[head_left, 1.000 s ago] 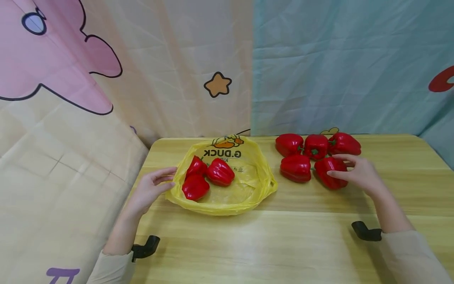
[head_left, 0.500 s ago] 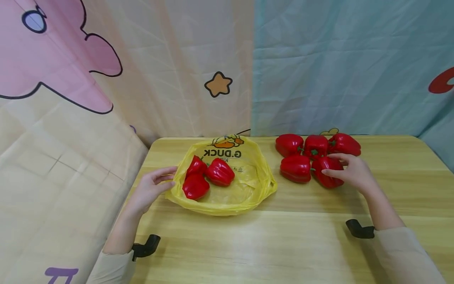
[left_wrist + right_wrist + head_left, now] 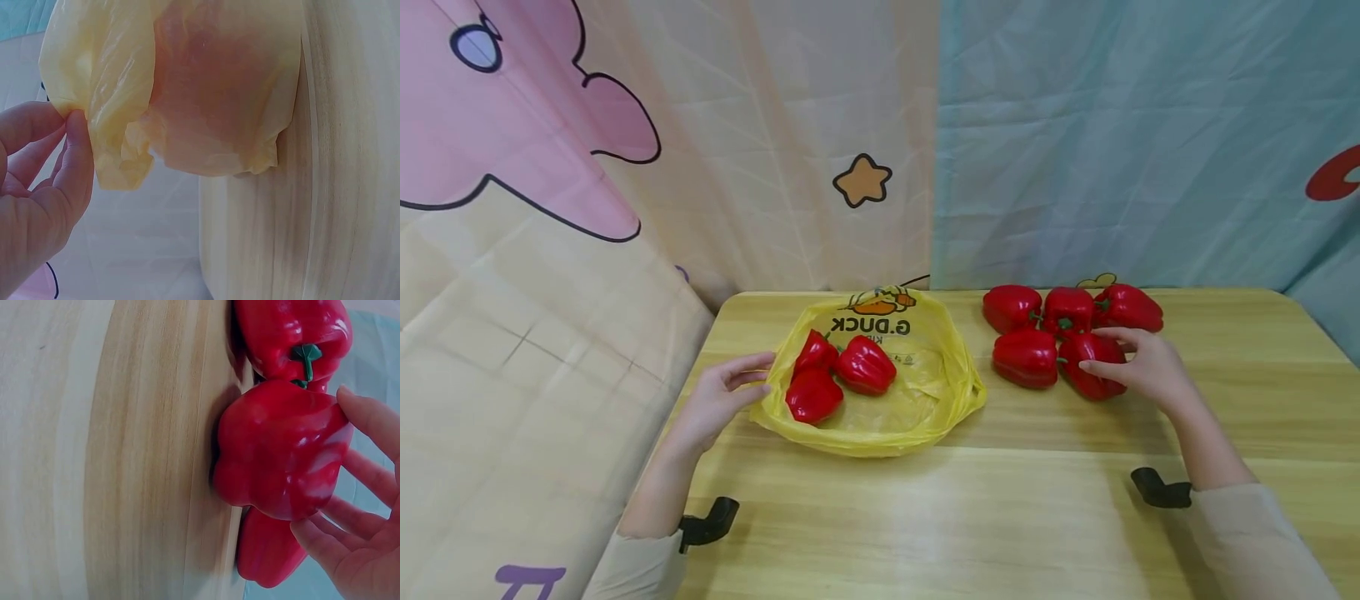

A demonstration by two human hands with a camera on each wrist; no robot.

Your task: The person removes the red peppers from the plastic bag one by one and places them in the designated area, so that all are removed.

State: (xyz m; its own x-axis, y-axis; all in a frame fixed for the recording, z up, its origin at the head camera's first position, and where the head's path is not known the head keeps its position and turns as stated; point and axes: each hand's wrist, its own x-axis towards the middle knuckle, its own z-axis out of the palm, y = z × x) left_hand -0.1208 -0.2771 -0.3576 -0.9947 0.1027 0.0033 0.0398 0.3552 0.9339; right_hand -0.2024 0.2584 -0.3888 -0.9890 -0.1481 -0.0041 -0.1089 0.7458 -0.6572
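A yellow plastic bag [image 3: 861, 446] lies spread wide on the table, with 3 red bell peppers [image 3: 866, 365] inside at its left. My left hand [image 3: 713, 402] pinches the bag's left rim between thumb and fingers; in the left wrist view the pinched plastic [image 3: 81, 94] hangs from the fingertips. Over at the right, my right hand [image 3: 1152, 367] holds a red bell pepper [image 3: 281, 450] at the front of a cluster, thumb on one side and fingers on the other. That pepper rests on the table, its green stem towards the pepper [image 3: 1026, 358] on its left.
Behind the held pepper, other red bell peppers [image 3: 1012, 308] lie close together along the table's back edge. A printed curtain [image 3: 1037, 150] hangs behind the wooden table [image 3: 925, 525], and a pale cloth [image 3: 512, 375] covers the left side.
My right hand has shifted slightly left, and the pepper in it has moved left against its neighbour. The left hand and bag stay as they were.
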